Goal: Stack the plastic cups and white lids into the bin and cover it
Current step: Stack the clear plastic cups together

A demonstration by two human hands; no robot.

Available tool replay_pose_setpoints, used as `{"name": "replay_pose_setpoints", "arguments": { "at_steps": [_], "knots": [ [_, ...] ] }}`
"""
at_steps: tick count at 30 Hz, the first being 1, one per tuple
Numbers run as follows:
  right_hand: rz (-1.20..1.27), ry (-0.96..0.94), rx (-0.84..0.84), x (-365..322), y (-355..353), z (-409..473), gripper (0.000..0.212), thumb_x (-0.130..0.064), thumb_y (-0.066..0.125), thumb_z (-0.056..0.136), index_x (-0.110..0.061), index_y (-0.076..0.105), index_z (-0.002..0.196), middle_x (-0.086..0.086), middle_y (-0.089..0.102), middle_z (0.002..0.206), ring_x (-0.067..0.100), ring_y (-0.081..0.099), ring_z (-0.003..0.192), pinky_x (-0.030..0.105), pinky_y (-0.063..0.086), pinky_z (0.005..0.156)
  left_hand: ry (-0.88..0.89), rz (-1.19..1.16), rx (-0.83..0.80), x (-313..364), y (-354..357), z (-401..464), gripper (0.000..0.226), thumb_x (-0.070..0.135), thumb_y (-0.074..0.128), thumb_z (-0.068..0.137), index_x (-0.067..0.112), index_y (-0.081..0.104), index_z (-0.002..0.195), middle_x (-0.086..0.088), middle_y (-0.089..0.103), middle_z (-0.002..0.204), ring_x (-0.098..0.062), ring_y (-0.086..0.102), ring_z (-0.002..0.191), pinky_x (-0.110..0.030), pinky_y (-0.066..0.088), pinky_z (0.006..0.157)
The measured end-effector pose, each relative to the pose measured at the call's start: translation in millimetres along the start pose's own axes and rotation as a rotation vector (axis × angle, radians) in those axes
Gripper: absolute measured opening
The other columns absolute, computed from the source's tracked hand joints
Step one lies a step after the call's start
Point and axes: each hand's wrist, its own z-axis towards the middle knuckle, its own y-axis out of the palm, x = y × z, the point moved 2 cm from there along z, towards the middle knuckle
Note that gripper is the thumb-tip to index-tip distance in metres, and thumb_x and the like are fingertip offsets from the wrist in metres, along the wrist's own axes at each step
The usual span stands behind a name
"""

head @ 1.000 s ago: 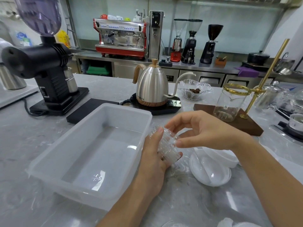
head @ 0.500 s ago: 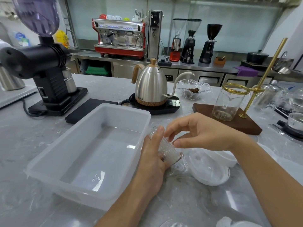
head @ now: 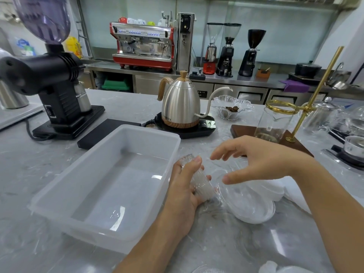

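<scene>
A translucent plastic bin [head: 65, 198] stands empty on the grey counter, left of centre. Just right of its rim, my left hand [head: 183, 186] grips a nested stack of clear plastic cups [head: 201, 184], lying tilted with the bottoms pointing up and away. My right hand [head: 254, 160] hovers over the stack's open end with fingers spread, holding nothing that I can make out. Under that hand sit white lids [head: 254, 209] in a low pile, partly hidden by the wrist. More white plastic [head: 275, 269] shows at the bottom edge.
Behind the bin stand a black grinder [head: 53, 91], a black flat scale [head: 104, 134] and a steel gooseneck kettle [head: 181, 103] on its base. A glass server on a wooden stand with a brass pole [head: 275, 123] is at the right, and a glass dish [head: 230, 109] behind it.
My right hand has let go of the cup stack and opened, lifting slightly to the right. My left hand keeps its hold on the stack, which now tilts more.
</scene>
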Motion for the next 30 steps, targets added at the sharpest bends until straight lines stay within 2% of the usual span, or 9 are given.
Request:
{"name": "replay_pose_setpoints", "arguments": {
  "at_steps": [2,4,8,14,17,22,25,27,30],
  "knots": [
    [-0.138,0.111,-0.094,-1,-4,-8,0.073,-0.059,0.080,0.068,-0.049,0.047,0.132,-0.029,0.049,0.132,-0.007,0.046,0.122,0.030,0.039,0.110,-0.009,-0.007,0.000,0,1,-1,0.073,0.050,0.082,0.056,0.015,0.062,0.117,-0.011,0.060,0.113,-0.030,0.064,0.098,-0.044,0.060,0.073],
    [-0.189,0.178,-0.197,-4,-2,-12,0.092,-0.061,0.082,0.063,-0.049,0.035,0.141,-0.030,0.040,0.141,-0.003,0.039,0.131,0.026,0.033,0.114,-0.011,-0.014,-0.003,1,1,0,0.070,0.050,0.082,0.057,0.016,0.063,0.116,-0.010,0.059,0.112,-0.030,0.064,0.097,-0.044,0.059,0.072],
    [-0.352,0.252,-0.273,-11,11,-9,0.113,-0.068,0.083,0.052,-0.042,0.030,0.148,-0.023,0.038,0.148,0.008,0.035,0.136,0.032,0.036,0.113,-0.020,-0.015,0.015,0,1,0,0.071,0.051,0.081,0.057,0.016,0.063,0.116,-0.012,0.059,0.115,-0.031,0.065,0.101,-0.047,0.061,0.076],
    [-0.429,0.283,-0.321,-11,18,-5,0.093,-0.067,0.083,0.053,-0.035,0.045,0.131,-0.015,0.053,0.119,0.012,0.050,0.111,0.031,0.050,0.093,0.015,0.018,0.035,2,5,-2,0.076,0.052,0.079,0.051,0.015,0.062,0.114,-0.014,0.060,0.116,-0.030,0.066,0.100,-0.037,0.061,0.064],
    [-0.387,0.243,-0.280,-5,18,-4,0.091,-0.064,0.083,0.054,-0.035,0.045,0.132,-0.017,0.053,0.120,0.009,0.053,0.112,0.032,0.051,0.096,0.002,-0.006,0.043,2,6,-2,0.077,0.052,0.079,0.051,0.015,0.060,0.115,-0.013,0.059,0.114,-0.031,0.065,0.101,-0.038,0.061,0.064],
    [-0.191,0.135,-0.163,0,4,-8,0.095,-0.053,0.085,0.063,-0.041,0.035,0.143,-0.028,0.045,0.135,-0.003,0.045,0.124,0.022,0.040,0.108,-0.010,-0.040,0.053,3,6,-3,0.052,0.040,0.080,0.073,0.016,0.061,0.114,-0.015,0.059,0.115,-0.033,0.063,0.102,-0.046,0.063,0.069],
    [-0.051,0.064,-0.114,-1,2,-8,0.099,-0.044,0.087,0.066,-0.043,0.031,0.147,-0.031,0.041,0.140,-0.006,0.045,0.127,0.023,0.046,0.105,-0.011,-0.030,0.039,3,5,-2,0.052,0.038,0.081,0.066,0.017,0.063,0.111,-0.015,0.061,0.115,-0.037,0.065,0.105,-0.048,0.063,0.073],
    [-0.001,0.025,-0.094,-4,4,-6,0.101,-0.042,0.087,0.067,-0.045,0.028,0.149,-0.032,0.039,0.141,-0.006,0.044,0.127,0.022,0.048,0.103,-0.003,-0.032,-0.006,1,3,1,0.049,0.035,0.084,0.069,0.017,0.065,0.110,-0.017,0.063,0.122,-0.043,0.065,0.117,-0.056,0.061,0.081],
    [0.037,-0.020,-0.047,-7,8,-2,0.105,-0.041,0.087,0.068,-0.045,0.023,0.151,-0.033,0.040,0.136,-0.008,0.044,0.126,0.017,0.048,0.101,0.026,-0.009,-0.078,-1,2,4,0.057,0.042,0.074,0.079,0.013,0.058,0.126,-0.021,0.063,0.136,-0.045,0.063,0.122,-0.071,0.049,0.095]
  ]
}}
